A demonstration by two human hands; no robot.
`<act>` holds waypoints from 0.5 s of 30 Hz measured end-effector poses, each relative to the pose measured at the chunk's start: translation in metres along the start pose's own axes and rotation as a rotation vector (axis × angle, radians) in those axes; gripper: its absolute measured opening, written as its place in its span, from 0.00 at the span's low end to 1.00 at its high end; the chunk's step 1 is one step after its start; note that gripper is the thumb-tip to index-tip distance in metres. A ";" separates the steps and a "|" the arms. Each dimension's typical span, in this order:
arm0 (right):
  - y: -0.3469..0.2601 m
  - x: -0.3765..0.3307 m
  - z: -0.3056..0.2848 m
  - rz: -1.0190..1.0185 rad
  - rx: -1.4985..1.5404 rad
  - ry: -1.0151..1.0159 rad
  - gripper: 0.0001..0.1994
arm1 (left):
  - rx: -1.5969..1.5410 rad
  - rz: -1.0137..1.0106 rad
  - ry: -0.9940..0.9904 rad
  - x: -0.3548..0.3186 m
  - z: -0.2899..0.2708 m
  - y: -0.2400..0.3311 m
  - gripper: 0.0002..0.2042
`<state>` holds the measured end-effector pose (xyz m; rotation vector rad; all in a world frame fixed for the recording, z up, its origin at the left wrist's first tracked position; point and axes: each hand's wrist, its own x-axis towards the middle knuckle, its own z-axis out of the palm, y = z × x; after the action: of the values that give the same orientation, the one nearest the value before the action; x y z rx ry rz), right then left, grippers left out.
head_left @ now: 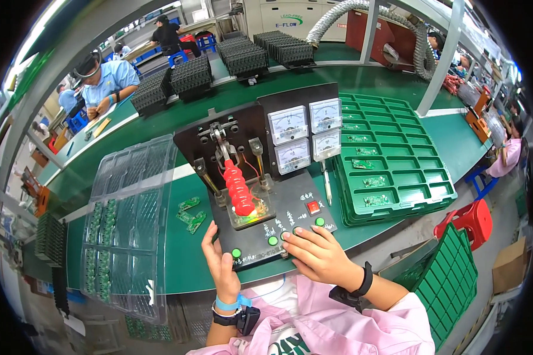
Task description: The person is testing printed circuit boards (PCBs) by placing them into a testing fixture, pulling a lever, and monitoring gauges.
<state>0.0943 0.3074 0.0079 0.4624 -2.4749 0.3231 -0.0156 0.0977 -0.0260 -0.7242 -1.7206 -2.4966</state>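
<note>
A black test fixture (302,184) stands before me on the green bench, with several white dial meters (291,155) on its upright panel. Its toggle clamp has a red ribbed handle (238,188) pointing down toward me, over a clear plate with a lit yellow-green spot. My left hand (220,269) is at the fixture's front left corner, thumb and fingers apart, beside a green button (236,253). Across the row of buttons on the front right lies my right hand (314,253), fingers stretched out, partly covering them. A red switch (313,207) sits just beyond it. Neither hand holds anything.
Several loose green circuit boards (189,204) lie left of the fixture, beside clear plastic trays (127,236) with more boards. A stacked green compartment tray (391,204) with boards stands right, near a pen (327,183). Black racks (241,56) line the back; other people work beyond.
</note>
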 end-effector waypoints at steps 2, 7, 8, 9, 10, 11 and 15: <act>0.001 0.002 0.001 0.005 0.034 -0.002 0.20 | 0.027 -0.027 0.015 0.001 0.005 0.007 0.28; 0.009 0.043 -0.008 -0.008 0.140 -0.211 0.19 | 0.003 -0.130 0.073 0.003 0.009 0.017 0.34; 0.012 0.056 -0.011 -0.010 0.141 -0.315 0.20 | -0.049 -0.155 0.073 0.004 0.009 0.018 0.35; 0.012 0.070 -0.009 -0.012 0.141 -0.311 0.20 | -0.047 -0.152 0.072 0.005 0.010 0.017 0.35; 0.011 0.086 -0.006 -0.077 0.154 -0.151 0.20 | -0.072 -0.161 0.064 0.005 0.010 0.016 0.34; 0.008 0.095 -0.003 -0.146 0.169 0.006 0.20 | -0.095 -0.169 0.061 0.003 0.010 0.014 0.33; 0.012 0.100 0.014 -0.193 0.128 -0.024 0.19 | -0.091 -0.165 0.043 0.002 0.006 0.010 0.32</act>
<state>0.0059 0.2883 0.0552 0.7570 -2.4180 0.3993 -0.0124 0.0993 -0.0150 -0.5499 -1.7296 -2.6928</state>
